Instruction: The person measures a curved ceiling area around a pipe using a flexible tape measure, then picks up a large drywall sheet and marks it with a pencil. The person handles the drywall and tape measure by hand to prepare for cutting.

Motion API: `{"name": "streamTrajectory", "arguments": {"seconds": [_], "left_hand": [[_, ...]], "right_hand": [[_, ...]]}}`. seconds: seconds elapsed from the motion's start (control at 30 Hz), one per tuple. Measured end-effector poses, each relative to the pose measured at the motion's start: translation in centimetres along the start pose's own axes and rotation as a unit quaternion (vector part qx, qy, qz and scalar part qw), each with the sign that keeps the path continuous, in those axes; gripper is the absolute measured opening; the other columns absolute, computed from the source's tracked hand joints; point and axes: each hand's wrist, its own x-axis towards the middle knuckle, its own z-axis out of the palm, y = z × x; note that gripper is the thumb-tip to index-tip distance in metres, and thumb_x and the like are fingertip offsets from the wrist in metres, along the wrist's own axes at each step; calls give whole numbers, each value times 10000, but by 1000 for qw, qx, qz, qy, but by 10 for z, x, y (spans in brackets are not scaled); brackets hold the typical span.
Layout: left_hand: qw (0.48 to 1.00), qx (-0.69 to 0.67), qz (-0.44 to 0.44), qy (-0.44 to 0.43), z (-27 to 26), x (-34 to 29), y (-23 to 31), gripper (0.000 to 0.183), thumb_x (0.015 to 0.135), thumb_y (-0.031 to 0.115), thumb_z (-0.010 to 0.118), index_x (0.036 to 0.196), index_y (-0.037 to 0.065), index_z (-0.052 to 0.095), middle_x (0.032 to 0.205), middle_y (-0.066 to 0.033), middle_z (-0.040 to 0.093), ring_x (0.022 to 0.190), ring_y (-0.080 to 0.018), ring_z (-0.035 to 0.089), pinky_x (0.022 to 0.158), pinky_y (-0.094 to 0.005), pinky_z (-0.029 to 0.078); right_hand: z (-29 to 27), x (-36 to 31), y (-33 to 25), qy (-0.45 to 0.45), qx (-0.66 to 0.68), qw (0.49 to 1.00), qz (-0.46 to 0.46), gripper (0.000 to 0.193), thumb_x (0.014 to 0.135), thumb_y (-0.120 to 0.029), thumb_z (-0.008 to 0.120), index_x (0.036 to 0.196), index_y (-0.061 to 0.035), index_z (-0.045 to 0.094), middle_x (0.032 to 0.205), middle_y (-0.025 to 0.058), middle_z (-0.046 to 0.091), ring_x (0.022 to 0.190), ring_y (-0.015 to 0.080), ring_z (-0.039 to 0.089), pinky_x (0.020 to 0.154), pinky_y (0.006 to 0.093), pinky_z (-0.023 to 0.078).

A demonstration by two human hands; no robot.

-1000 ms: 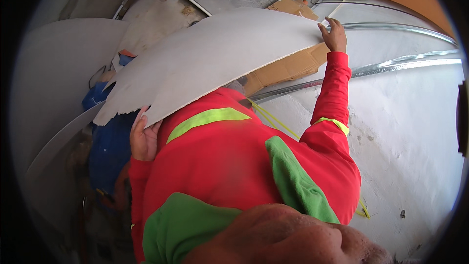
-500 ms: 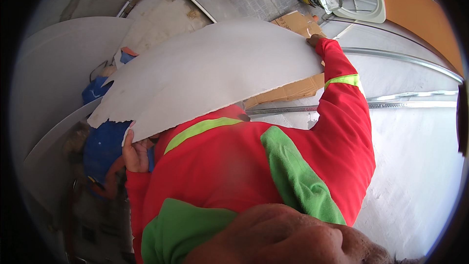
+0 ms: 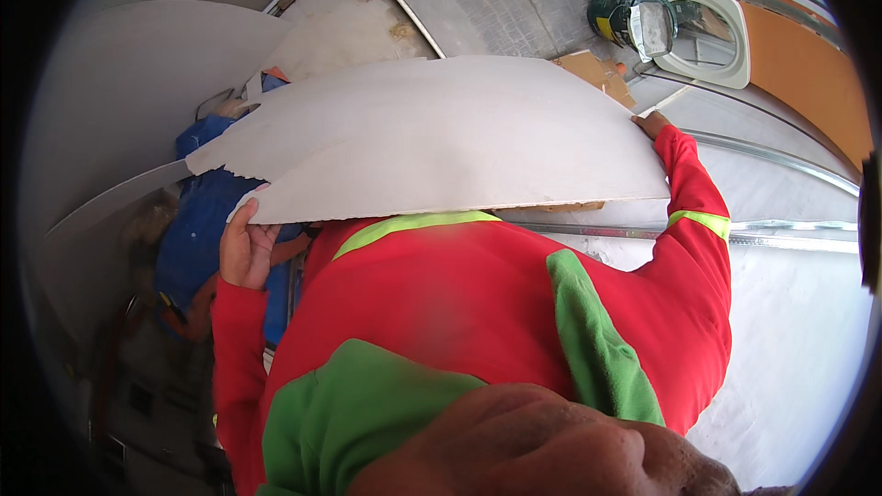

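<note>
A large pale grey-white board (image 3: 441,138) that looks like plasterboard spans the space in front of my chest. Its left end is broken and jagged, while the near edge runs fairly straight. My left hand (image 3: 246,246) grips the near left corner, thumb on top and fingers beneath. At the far right edge, my right hand (image 3: 652,123) is closed on the board, with most of its fingers hidden. Below the board's left end, a blue bag or cloth (image 3: 197,248) with orange parts shows.
Behind the board's right side lies brown cardboard (image 3: 593,69). Long metal profiles (image 3: 781,158) run along the right. A dark green bucket (image 3: 617,18) stands at the back beside a white oval-holed frame (image 3: 726,37) and an orange panel (image 3: 808,64). Another large pale sheet (image 3: 119,83) stands at left.
The board has turned, its right end coming nearer, so its near edge now lies almost level. Both hands still hold it. The person's foot at the back has mostly left view.
</note>
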Motion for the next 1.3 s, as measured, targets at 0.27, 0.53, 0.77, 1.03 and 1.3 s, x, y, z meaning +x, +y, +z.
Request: {"name": "streamTrajectory", "arguments": {"seconds": [0.27, 0.53, 0.77, 1.03, 1.3], "left_hand": [[991, -32, -60, -117, 11, 20, -22, 417, 1035, 164, 524, 1401, -37, 530, 1378, -154, 606, 1287, -249, 571, 1125, -399, 433], [965, -105, -85, -224, -4, 67, -56, 428, 1046, 168, 498, 1442, 6, 517, 1421, -127, 586, 1313, -228, 546, 1112, -398, 432], [939, -172, -96, -283, -29, 87, -83, 466, 1063, 195, 488, 1499, 35, 448, 1467, -119, 555, 1321, -232, 541, 1140, -418, 432], [832, -28, -249, -495, -65, 132, -138, 520, 1092, 438, 484, 1400, 21, 526, 1255, -137, 671, 1173, -211, 635, 1008, -346, 507], [704, 303, -251, -591, 11, 209, -219, 412, 1047, 379, 619, 1085, -27, 679, 992, -103, 729, 797, -142, 716, 688, -254, 574]], "right_hand": [[-103, -125, 109, 93, 48, 992, 75, 680, 882, -580, 717, 920, 97, 758, 915, 293, 742, 843, 387, 740, 826, 471, 534], [-231, -217, 106, 223, 1, 973, 65, 603, 908, -535, 726, 842, 64, 761, 764, 214, 738, 683, 304, 723, 716, 433, 527], [-361, -215, 29, 297, -98, 950, 9, 615, 932, -554, 691, 711, 19, 713, 624, 170, 664, 555, 276, 644, 645, 447, 507], [-516, -233, -103, 410, -215, 886, -11, 646, 920, -613, 670, 881, 31, 705, 837, 225, 732, 806, 361, 734, 765, 471, 533], [-557, -281, -197, 516, -219, 823, -87, 610, 939, -623, 631, 1082, -34, 703, 1077, 223, 732, 997, 332, 720, 876, 448, 529]]}}
